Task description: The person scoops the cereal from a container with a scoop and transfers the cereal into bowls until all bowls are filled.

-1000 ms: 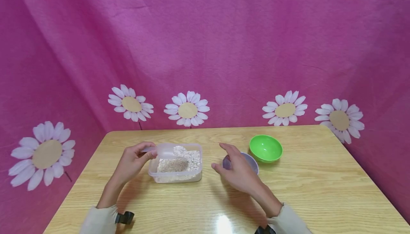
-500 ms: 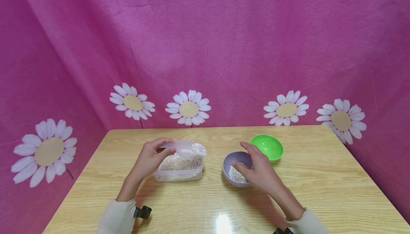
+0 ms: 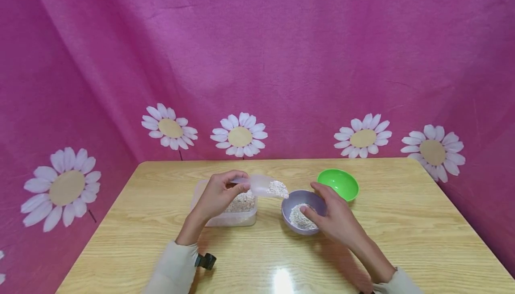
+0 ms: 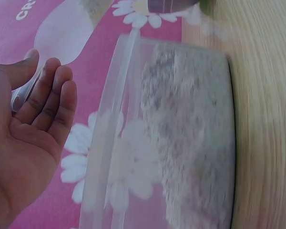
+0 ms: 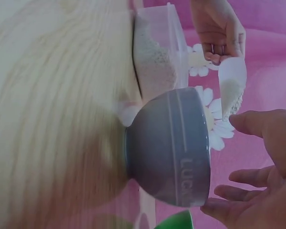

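Observation:
My left hand [image 3: 216,195] pinches the handle of a clear plastic scoop [image 3: 258,185] between thumb and fingers. Oat flakes [image 3: 277,188] lie in the scoop's front end, whose tip is level with the left rim of a purple bowl [image 3: 290,203]. Inside that bowl sits a heap of oats [image 3: 301,218]. On the bowl's right side my right hand [image 3: 338,216] has its thumb and fingers spread. In the right wrist view its fingertips [image 5: 212,206] are right at the rim of the same bowl, which looks grey there.
Below my left hand stands a clear plastic container [image 3: 237,219] part filled with oats. A green bowl [image 3: 337,181] is behind the purple one, partly hidden by my right hand. A pink cloth with daisies [image 3: 257,61] hangs behind the wooden table [image 3: 257,267].
My left hand has carried the loaded scoop up out of the container and rightward to the purple bowl. The right hand has shifted right, from over the bowl to its right rim.

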A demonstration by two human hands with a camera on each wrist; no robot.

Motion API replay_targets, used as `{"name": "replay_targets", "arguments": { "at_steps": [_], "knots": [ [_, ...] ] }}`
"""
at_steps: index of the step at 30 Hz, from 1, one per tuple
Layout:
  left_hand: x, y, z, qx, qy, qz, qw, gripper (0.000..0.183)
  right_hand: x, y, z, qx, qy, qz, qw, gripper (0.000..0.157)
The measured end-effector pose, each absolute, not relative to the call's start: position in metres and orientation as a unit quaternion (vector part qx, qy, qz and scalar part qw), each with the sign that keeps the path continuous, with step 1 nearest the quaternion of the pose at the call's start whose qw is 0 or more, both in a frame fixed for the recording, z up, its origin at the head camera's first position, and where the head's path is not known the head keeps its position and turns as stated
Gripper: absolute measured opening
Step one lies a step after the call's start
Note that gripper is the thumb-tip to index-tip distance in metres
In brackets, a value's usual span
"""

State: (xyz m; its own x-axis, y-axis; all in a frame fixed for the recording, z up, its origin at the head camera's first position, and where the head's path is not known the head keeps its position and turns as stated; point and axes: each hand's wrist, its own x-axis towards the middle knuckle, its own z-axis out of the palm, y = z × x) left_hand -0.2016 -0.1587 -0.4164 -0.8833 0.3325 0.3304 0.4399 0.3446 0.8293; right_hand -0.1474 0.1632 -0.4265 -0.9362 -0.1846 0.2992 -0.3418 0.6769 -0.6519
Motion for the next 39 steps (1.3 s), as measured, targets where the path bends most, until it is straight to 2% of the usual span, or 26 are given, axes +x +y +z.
{"name": "replay_targets", "arguments": {
  "at_steps": [14,26,35,39],
  "knots": [
    [-0.206,-0.121,-0.419,-0.275,-0.819,-0.503,0.026,0.017,-0.134,0.186,-0.438,0.127,-0.908,0.394,0.065,0.071],
    [-0.205,-0.109,-0.422,-0.296,-0.834,-0.465,0.015,0.013,-0.13,0.186,-0.444,0.151,-0.89,0.426,0.066,0.071],
    [-0.201,-0.102,-0.418,-0.335,-0.855,-0.395,0.01,0.01,-0.131,0.186,-0.453,0.144,-0.899,0.412,0.033,0.097],
    [-0.2,-0.101,-0.41,-0.347,-0.863,-0.367,0.008,0.01,-0.132,0.185,-0.451,0.135,-0.902,0.409,0.02,0.102]
  ]
}}
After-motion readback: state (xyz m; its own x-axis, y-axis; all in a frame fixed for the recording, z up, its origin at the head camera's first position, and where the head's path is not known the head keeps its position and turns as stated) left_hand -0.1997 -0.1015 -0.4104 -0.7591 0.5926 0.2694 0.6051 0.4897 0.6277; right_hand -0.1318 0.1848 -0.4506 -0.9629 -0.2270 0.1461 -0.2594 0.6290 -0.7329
